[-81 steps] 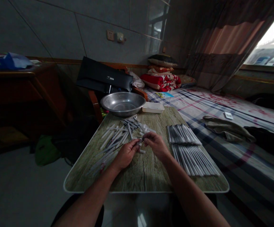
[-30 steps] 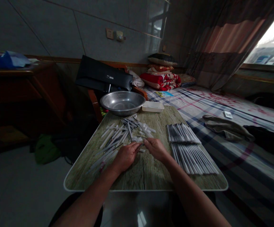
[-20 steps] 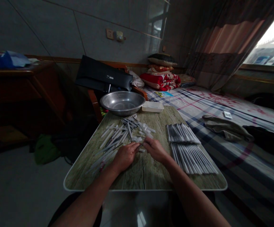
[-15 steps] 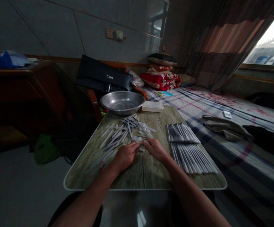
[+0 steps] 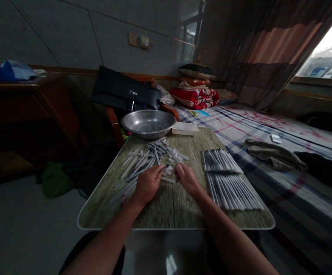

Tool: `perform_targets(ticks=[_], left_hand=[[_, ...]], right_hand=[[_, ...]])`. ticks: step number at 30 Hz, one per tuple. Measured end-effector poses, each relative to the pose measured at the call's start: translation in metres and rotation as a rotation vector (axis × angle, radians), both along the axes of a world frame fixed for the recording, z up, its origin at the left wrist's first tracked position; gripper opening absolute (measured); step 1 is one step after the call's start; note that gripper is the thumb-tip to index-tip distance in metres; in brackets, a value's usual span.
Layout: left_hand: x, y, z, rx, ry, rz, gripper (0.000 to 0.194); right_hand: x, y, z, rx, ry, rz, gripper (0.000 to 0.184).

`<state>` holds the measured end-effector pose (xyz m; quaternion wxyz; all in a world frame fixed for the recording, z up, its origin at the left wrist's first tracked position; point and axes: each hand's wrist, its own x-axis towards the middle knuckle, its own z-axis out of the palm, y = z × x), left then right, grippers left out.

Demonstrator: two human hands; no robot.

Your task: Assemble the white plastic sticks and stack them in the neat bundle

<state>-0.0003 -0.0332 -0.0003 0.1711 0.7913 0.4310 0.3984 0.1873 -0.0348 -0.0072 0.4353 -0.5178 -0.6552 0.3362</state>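
Observation:
My left hand (image 5: 147,183) and my right hand (image 5: 185,178) are together over the middle of a wood-patterned table (image 5: 177,206). Both pinch a thin white stick (image 5: 168,179) that runs between their fingertips. Just beyond and left of the hands lies a loose heap of white sticks and small pieces (image 5: 148,160). To the right of my right hand, a neat row of grey and white sticks (image 5: 229,179) lies side by side.
A steel basin (image 5: 148,123) and a flat white box (image 5: 185,129) stand at the table's far end. A bed with a striped sheet (image 5: 269,152) and folded blankets (image 5: 196,95) is on the right. A dark wooden desk (image 5: 25,103) stands at left.
Both hands have shifted slightly toward the loose heap. The thin white stick now shows stretched between their fingertips.

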Motion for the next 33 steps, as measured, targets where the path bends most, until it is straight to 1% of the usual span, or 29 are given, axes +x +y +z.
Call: perform_targets(ticks=[2, 3, 4, 6, 8, 10, 14, 17, 19, 22, 25, 28, 33], left_hand=[[-0.002, 0.003, 0.003, -0.053, -0.19, 0.097, 0.029], [-0.003, 0.004, 0.004, -0.077, -0.284, 0.135, 0.029], [-0.004, 0.006, 0.004, -0.098, -0.375, 0.163, 0.03], [-0.004, 0.009, 0.002, -0.146, -0.542, 0.193, 0.027], [-0.004, 0.01, 0.0, -0.219, -0.688, 0.193, 0.025], [-0.003, 0.011, 0.0, -0.302, -0.816, 0.186, 0.025], [-0.002, 0.012, 0.003, -0.426, -1.027, 0.191, 0.031], [-0.004, 0.014, 0.005, -0.578, -1.16, 0.167, 0.032], [-0.004, 0.015, 0.005, -0.679, -1.233, 0.14, 0.028], [-0.004, 0.016, 0.004, -0.751, -1.302, 0.106, 0.018], [-0.003, 0.016, 0.003, -0.78, -1.326, 0.077, 0.009], [-0.003, 0.017, 0.003, -0.822, -1.349, 0.067, 0.005], [-0.002, 0.018, 0.003, -0.844, -1.375, 0.065, 0.006]], right_hand=[[0.001, 0.002, -0.004, 0.094, -0.128, -0.044, 0.027], [0.001, 0.002, -0.007, 0.147, -0.22, -0.038, 0.019], [0.0, 0.002, -0.01, 0.191, -0.311, -0.019, 0.016], [-0.001, 0.002, -0.016, 0.236, -0.456, 0.018, 0.024], [-0.004, 0.003, -0.021, 0.232, -0.556, 0.023, 0.032], [-0.007, 0.003, -0.023, 0.199, -0.637, 0.013, 0.035], [-0.007, 0.004, -0.021, 0.142, -0.728, -0.008, 0.031], [-0.005, 0.004, -0.019, 0.125, -0.736, -0.017, 0.024], [-0.004, 0.006, -0.02, 0.108, -0.728, -0.021, 0.019], [-0.002, 0.008, -0.024, 0.085, -0.679, -0.039, 0.015], [0.0, 0.01, -0.026, 0.094, -0.578, -0.054, 0.022], [0.002, 0.011, -0.024, 0.078, -0.408, -0.038, 0.028], [-0.003, 0.006, -0.013, 0.013, -0.011, 0.035, 0.018]])
